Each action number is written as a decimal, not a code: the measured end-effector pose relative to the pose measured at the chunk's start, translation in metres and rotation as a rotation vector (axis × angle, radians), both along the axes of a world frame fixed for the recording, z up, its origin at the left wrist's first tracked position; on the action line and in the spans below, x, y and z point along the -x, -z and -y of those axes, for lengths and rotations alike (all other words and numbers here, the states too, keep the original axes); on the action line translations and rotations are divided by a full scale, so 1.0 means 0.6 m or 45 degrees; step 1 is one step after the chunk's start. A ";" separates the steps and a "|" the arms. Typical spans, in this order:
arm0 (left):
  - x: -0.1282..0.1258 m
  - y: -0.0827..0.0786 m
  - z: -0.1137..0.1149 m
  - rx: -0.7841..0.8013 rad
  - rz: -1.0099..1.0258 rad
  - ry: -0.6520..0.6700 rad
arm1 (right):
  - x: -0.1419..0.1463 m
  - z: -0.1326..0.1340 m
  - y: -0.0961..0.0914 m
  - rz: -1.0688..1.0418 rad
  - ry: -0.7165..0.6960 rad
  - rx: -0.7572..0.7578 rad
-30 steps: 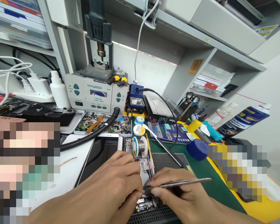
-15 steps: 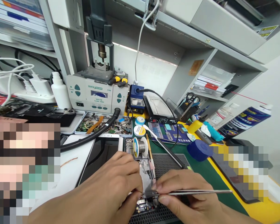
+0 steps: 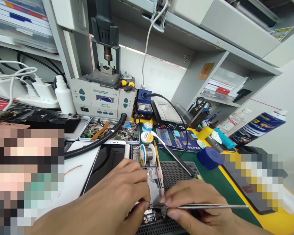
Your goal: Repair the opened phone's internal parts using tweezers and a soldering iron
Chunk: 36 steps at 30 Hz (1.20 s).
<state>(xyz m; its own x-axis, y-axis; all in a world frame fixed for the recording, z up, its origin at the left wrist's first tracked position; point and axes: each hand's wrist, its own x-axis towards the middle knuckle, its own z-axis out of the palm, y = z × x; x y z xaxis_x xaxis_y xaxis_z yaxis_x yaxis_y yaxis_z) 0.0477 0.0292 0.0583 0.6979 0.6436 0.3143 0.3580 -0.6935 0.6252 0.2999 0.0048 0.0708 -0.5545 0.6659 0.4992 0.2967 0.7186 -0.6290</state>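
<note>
Tweezers (image 3: 220, 206) are pinched between the thumb and fingers of my right hand (image 3: 198, 200), lying nearly level with their tips pointing left. Under both hands is an opened phone (image 3: 150, 217), with its inner circuitry showing. A greyish, shiny strip (image 3: 154, 189) lies along its middle, close to the tweezer tips. My left hand (image 3: 124, 187) is closed, thumb and index finger pinched at the phone's left side beside those tips. What sits in that pinch is too small and covered to name. A solder spool (image 3: 150, 155) stands on the phone's far end.
The phone lies on a black honeycomb mat (image 3: 178, 169). A white-and-black pen-like tool (image 3: 172, 155) rests at its far edge. Behind are a hot-air station (image 3: 103, 101), a tray of parts (image 3: 117, 130) and a black hose (image 3: 95, 148). A blue round lid (image 3: 210, 157) sits right.
My right hand and the tweezers have shifted very slightly right and down. My left hand keeps its pinch in almost the same place.
</note>
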 end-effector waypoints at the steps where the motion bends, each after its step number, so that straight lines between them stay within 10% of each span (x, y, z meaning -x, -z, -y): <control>1: 0.000 0.003 0.001 -0.019 -0.001 -0.014 | 0.000 0.000 -0.001 0.009 -0.007 -0.012; 24: 0.003 -0.003 -0.007 0.146 -0.072 0.138 | 0.001 -0.001 0.003 0.158 0.000 -0.229; 36: -0.002 0.000 -0.003 0.139 -0.094 0.103 | -0.004 0.009 0.008 0.376 0.040 -0.683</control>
